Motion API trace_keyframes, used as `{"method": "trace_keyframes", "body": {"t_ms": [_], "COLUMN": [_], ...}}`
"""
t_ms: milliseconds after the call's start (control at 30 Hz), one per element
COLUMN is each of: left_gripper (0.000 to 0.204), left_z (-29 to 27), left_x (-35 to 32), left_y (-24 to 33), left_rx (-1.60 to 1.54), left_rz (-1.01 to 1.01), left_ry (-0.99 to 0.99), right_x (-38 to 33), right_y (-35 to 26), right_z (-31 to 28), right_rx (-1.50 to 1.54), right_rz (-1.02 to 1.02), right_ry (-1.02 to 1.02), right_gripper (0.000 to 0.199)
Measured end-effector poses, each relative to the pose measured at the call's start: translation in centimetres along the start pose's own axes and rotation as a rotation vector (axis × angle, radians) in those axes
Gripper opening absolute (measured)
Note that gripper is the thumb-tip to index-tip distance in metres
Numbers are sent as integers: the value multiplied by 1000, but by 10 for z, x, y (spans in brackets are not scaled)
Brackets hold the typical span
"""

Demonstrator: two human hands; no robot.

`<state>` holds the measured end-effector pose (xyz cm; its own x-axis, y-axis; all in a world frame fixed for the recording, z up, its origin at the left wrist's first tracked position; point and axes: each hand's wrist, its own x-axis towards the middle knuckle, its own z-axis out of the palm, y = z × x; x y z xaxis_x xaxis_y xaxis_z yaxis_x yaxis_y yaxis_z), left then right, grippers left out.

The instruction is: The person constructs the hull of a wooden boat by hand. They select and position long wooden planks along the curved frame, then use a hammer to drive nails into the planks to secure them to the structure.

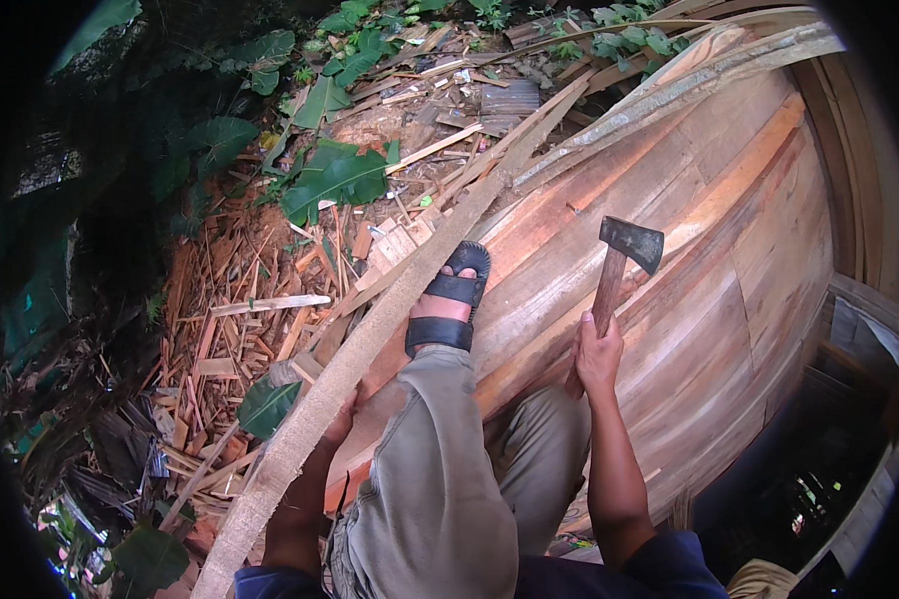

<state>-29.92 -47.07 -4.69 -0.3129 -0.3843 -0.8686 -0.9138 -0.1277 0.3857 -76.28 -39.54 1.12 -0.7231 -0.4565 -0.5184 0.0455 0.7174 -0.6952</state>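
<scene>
Right hand (597, 356) gripping hatchet (624, 260), open planking (729, 260) around

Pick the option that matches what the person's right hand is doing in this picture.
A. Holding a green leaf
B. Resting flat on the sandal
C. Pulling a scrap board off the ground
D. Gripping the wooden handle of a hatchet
D: the right hand is wrapped around the wooden handle of the hatchet, whose dark head points up over the curved plank hull, away from the sandal.
</scene>
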Motion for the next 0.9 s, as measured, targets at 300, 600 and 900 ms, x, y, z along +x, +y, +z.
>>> {"method": "trace_keyframes", "body": {"t_ms": [300,600,900], "left_gripper": [76,71,70], "left_z": [33,43,48], "left_x": [1,3,13], "left_y": [1,-17,-10], "left_rx": [641,763,790], "left_rz": [-48,-19,-21], "left_ry": [123,219,198], "right_x": [8,42,115], "right_y": [53,28,40], "right_z": [-36,-60,-49], "right_rx": [-349,-287,-593], "right_rz": [-443,-988,-544], "right_ry": [103,183,-40], "right_gripper": [27,30,31]}}
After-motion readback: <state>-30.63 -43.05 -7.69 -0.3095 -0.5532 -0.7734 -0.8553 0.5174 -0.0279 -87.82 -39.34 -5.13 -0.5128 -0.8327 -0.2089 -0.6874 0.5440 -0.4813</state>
